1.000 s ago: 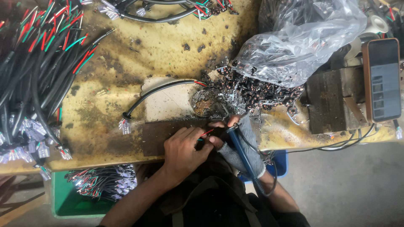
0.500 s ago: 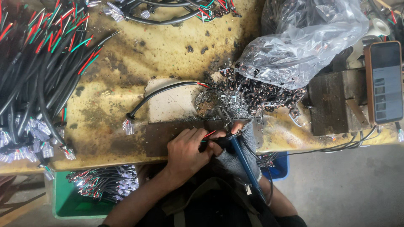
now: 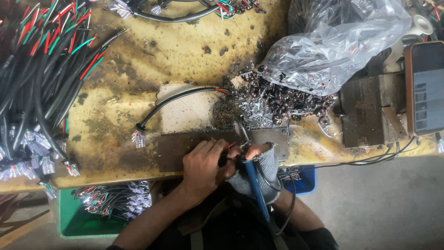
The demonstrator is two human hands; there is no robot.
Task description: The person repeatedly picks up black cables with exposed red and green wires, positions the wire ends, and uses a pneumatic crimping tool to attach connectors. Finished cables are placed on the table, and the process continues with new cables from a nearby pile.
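Left hand (image 3: 203, 166) bare, curled over the near edge of a dark rectangular metal plate (image 3: 185, 143), fingers pinched closed on the stripped end of a black sheathed cable with red and green inner wires (image 3: 230, 146); only a short red tip visible past the fingertips. Right hand (image 3: 259, 162) in a grey fingerless knitted glove, touching the left hand, closed around a blue-handled soldering iron (image 3: 254, 183), handle running back toward the body, metal tip (image 3: 240, 132) tilted forward over the plate just beyond the pinched wire. Contact between tip and wire: cannot tell. Just beyond the grip, a heap of small dark copper-wound coils and metal scraps (image 3: 277, 99), spilling from a crumpled clear plastic bag (image 3: 333, 46). Forward and left of the grip, a second black cable with a white plug connector (image 3: 175, 99) lying curved on the stained yellow worktop (image 3: 138, 65). Far left, a large bundle of black cables with red and green wire ends (image 3: 32, 74). Right of the grip, a dark wooden block (image 3: 365, 111), then a phone in an orange case (image 3: 425, 88). Below the bench edge, left of the grip, a green plastic crate of finished cables (image 3: 106, 203).
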